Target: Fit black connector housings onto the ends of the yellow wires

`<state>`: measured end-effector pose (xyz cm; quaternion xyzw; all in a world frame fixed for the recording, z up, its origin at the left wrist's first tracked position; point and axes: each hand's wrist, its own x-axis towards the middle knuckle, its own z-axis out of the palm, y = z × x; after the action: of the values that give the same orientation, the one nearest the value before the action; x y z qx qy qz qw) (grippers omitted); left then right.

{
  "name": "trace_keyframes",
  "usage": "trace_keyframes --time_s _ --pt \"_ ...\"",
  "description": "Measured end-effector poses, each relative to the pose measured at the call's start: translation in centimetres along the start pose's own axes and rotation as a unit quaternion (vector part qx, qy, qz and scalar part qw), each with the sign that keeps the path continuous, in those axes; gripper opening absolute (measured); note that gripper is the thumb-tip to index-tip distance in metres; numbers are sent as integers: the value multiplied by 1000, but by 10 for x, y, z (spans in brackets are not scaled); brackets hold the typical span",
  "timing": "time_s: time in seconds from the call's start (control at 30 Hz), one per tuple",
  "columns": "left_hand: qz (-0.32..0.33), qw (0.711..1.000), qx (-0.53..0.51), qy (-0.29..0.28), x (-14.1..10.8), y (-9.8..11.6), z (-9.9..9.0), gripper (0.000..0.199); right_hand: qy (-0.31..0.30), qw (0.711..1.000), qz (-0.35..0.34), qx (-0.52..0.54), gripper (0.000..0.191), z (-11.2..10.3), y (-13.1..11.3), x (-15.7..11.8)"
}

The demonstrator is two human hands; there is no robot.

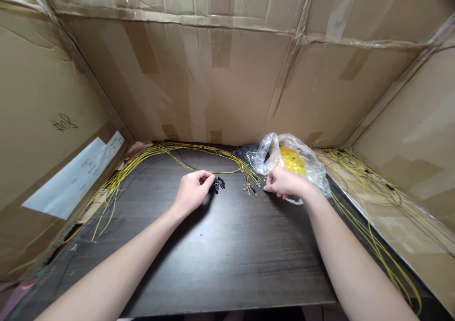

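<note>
My left hand (195,186) is closed in a pinch, with thumb and forefinger at a cluster of small glossy black pieces (218,184); it seems to grip at least one of them. To the right, the fingers of my right hand (283,182) are pressed together just beside the loose ends of a bundle of yellow wires (177,146). Whatever they pinch is too small to make out. Those wire ends carry tiny metal tips, and one small black piece (253,189) lies among them. Behind my right hand sits a clear plastic bag (316,169) holding yellow parts (292,159).
Cardboard walls (185,79) enclose the dark wooden table (227,264) at the back and sides. More yellow wires (373,250) run along the right edge, some on a cardboard flap (401,221). Black parts in clear plastic (250,156) lie at the back.
</note>
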<state>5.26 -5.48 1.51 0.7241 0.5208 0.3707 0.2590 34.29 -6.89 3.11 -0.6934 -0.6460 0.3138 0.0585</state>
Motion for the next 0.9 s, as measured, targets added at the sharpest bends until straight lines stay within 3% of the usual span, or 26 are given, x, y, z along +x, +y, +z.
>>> trace_keyframes --time_s 0.07,0.2,0.33,0.43,0.57,0.77,0.83,0.9 --pt "0 1000 4 2 0 -1 0 31 23 998 -58 -3 15 1 -12 -6" --pt "-1 1000 9 -2 1 -3 0 31 37 968 -248 10 9 20 -47 -22" --pt "21 999 -11 -30 0 -3 0 30 43 944 -321 -67 8 52 -74 -32" --pt "42 998 -8 -49 -1 -1 1 30 40 940 -323 -97 9 66 -79 -32" --pt "64 996 21 -64 -3 1 1 29 47 940 -321 -101 20 67 -77 -27" --pt "74 995 43 -53 -5 5 1 27 273 922 -252 -107 36 57 -59 -5" --pt "70 996 43 -46 -5 6 1 27 292 921 -226 -123 37 57 -48 6" --pt "71 995 44 -48 -6 8 0 26 272 928 -214 -140 42 58 -39 14"
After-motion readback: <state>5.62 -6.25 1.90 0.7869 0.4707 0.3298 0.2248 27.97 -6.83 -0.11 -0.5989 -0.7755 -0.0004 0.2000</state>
